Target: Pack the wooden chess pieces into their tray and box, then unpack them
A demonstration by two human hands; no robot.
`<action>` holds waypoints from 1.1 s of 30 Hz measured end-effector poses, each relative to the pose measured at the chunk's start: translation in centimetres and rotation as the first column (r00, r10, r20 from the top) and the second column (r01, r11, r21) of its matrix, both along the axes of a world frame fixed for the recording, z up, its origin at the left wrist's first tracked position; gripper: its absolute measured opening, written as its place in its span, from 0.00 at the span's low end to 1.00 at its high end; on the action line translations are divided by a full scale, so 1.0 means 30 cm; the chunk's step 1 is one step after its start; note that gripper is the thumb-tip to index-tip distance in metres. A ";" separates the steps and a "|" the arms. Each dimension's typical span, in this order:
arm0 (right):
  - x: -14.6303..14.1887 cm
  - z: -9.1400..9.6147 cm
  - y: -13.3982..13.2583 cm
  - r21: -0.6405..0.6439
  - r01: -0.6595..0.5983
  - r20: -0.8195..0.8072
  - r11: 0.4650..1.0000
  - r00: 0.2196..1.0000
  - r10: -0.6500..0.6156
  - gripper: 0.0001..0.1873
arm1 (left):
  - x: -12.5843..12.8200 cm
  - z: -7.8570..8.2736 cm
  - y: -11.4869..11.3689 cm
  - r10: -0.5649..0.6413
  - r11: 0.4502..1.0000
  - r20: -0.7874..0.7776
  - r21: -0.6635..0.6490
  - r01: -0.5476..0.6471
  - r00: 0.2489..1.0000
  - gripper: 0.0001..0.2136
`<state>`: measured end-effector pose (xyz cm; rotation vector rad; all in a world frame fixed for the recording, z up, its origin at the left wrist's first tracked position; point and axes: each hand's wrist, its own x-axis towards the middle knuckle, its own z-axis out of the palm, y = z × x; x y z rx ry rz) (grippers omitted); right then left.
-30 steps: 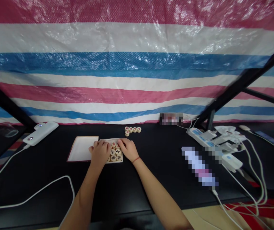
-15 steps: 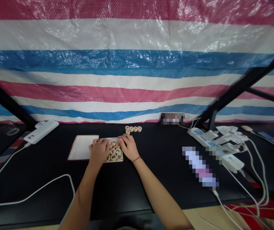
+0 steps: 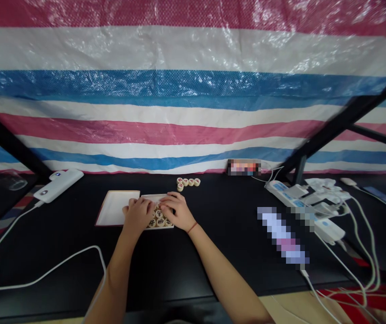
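Round cream Chinese chess pieces point(image 3: 160, 222) with black characters lie in a shallow white box point(image 3: 161, 228) in the middle of the desk. My left hand point(image 3: 138, 213) reaches over the box's left side, fingers curled and closed. Its fingertips are hidden, so what they hold does not show. My right hand point(image 3: 178, 210) comes in from the right, thumb and forefinger drawn together on the pieces in the upper part of the box. The white-lined box lid point(image 3: 114, 208) lies at the left, its right edge behind my left hand.
Several red-marked pieces point(image 3: 191, 182) stand in a short row behind the box, with one in front. A white power bank point(image 3: 58, 185) with a cable lies left. A blurred-out phone point(image 3: 282, 236) and a power strip point(image 3: 289, 198) with chargers are right. Striped sheeting point(image 3: 179, 130) hangs behind.
My right hand's thumb and forefinger have moved left from the box's right edge, over the pieces. My left hand has shifted only slightly. The row of pieces behind looks the same.
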<state>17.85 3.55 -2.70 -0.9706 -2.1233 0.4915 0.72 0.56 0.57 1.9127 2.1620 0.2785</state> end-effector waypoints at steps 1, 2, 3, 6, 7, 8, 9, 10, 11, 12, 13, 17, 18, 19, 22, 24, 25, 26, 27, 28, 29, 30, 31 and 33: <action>-0.003 0.004 -0.002 0.002 -0.009 -0.006 1.000 1.000 0.009 0.10 | 0.001 0.003 -0.002 -0.006 1.000 0.009 0.008 0.006 1.000 0.15; -0.006 0.008 -0.004 0.003 -0.015 -0.013 1.000 1.000 0.015 0.09 | 0.002 0.005 -0.004 -0.009 1.000 0.017 0.017 0.009 1.000 0.15; -0.008 0.010 -0.005 0.003 -0.017 -0.020 1.000 1.000 0.017 0.08 | 0.003 0.008 -0.006 -0.011 1.000 0.025 0.026 0.010 1.000 0.14; -0.010 0.011 -0.003 -0.004 -0.013 -0.040 1.000 0.999 0.013 0.06 | 0.006 0.014 -0.011 -0.010 0.999 0.061 0.049 0.007 0.998 0.12; -0.010 0.010 -0.002 -0.010 -0.014 -0.043 1.000 0.999 0.013 0.06 | 0.007 0.016 -0.011 -0.010 0.998 0.075 0.058 0.006 0.997 0.11; -0.010 0.010 -0.002 -0.016 -0.015 -0.047 1.000 0.999 0.014 0.07 | 0.008 0.018 -0.011 -0.008 0.997 0.087 0.075 0.001 0.996 0.10; -0.009 0.010 -0.003 -0.020 -0.015 -0.054 1.000 0.998 0.014 0.07 | 0.009 0.020 -0.010 -0.002 0.995 0.097 0.102 -0.008 0.995 0.10; -0.010 0.013 -0.005 -0.018 -0.008 -0.066 1.000 0.998 0.007 0.07 | 0.010 0.022 -0.008 0.007 0.990 0.110 0.140 -0.023 0.994 0.10; -0.011 0.017 -0.008 -0.007 0.006 -0.083 1.000 0.997 -0.007 0.08 | 0.012 0.023 -0.006 0.015 0.981 0.131 0.187 -0.039 0.991 0.10; -0.013 0.023 -0.012 0.011 0.026 -0.101 1.000 0.995 -0.025 0.09 | 0.014 0.023 -0.004 0.009 0.970 0.168 0.238 -0.050 0.986 0.10; -0.016 0.030 -0.017 0.032 0.048 -0.118 0.998 0.992 -0.044 0.12 | 0.017 0.022 -0.001 -0.014 0.958 0.221 0.282 -0.050 0.975 0.11; -0.026 0.051 -0.036 0.083 0.100 -0.166 0.991 0.982 -0.086 0.14 | 0.038 0.013 0.001 -0.175 0.932 0.474 0.363 -0.010 0.863 0.14; -0.027 0.052 -0.039 0.087 0.107 -0.173 0.990 0.981 -0.091 0.12 | 0.044 0.011 -0.001 -0.190 0.933 0.516 0.361 -0.010 0.835 0.15; -0.027 0.052 -0.041 0.090 0.112 -0.176 0.990 0.980 -0.094 0.12 | 0.049 0.008 -0.002 -0.192 0.935 0.549 0.355 -0.018 0.814 0.15; -0.023 0.044 -0.037 0.099 0.114 -0.162 0.989 0.982 -0.097 0.12 | 0.058 -0.001 -0.006 -0.164 0.945 0.625 0.323 -0.061 0.764 0.15; -0.011 0.034 -0.024 0.090 0.136 -0.160 0.987 0.980 -0.120 0.13 | 0.057 -0.012 -0.004 -0.127 0.941 0.682 0.313 -0.130 0.720 0.15; -0.001 0.028 -0.014 0.080 0.172 -0.170 0.982 0.973 -0.157 0.14 | 0.055 -0.019 -0.001 -0.102 0.934 0.720 0.306 -0.182 0.686 0.15; 0.014 0.021 -0.001 0.063 0.227 -0.187 0.972 0.959 -0.212 0.15 | 0.053 -0.025 0.003 -0.077 0.926 0.763 0.293 -0.238 0.642 0.16; 0.032 0.013 0.013 0.039 0.300 -0.205 0.953 0.936 -0.286 0.16 | 0.049 -0.031 0.007 -0.057 0.917 0.805 0.276 -0.288 0.590 0.17; 0.053 0.004 0.028 0.008 0.381 -0.215 0.925 0.904 -0.370 0.17 | 0.045 -0.035 0.011 -0.044 0.909 0.841 0.257 -0.327 0.540 0.18; 0.076 -0.006 0.043 -0.026 0.457 -0.205 0.889 0.868 -0.452 0.17 | 0.042 -0.039 0.015 -0.036 0.903 0.865 0.243 -0.353 0.501 0.19; 0.100 -0.018 0.058 -0.056 0.520 -0.171 0.852 0.836 -0.522 0.17 | 0.038 -0.041 0.018 -0.034 0.898 0.877 0.237 -0.370 0.479 0.19; 0.121 -0.030 0.071 -0.079 0.565 -0.117 0.821 0.813 -0.571 0.16 | 0.034 -0.042 0.021 -0.037 0.894 0.880 0.240 -0.378 0.473 0.18; 0.151 -0.054 0.090 -0.094 0.616 -0.004 0.782 0.785 -0.619 0.15 | 0.029 -0.043 0.023 -0.034 0.888 0.872 0.251 -0.386 0.488 0.16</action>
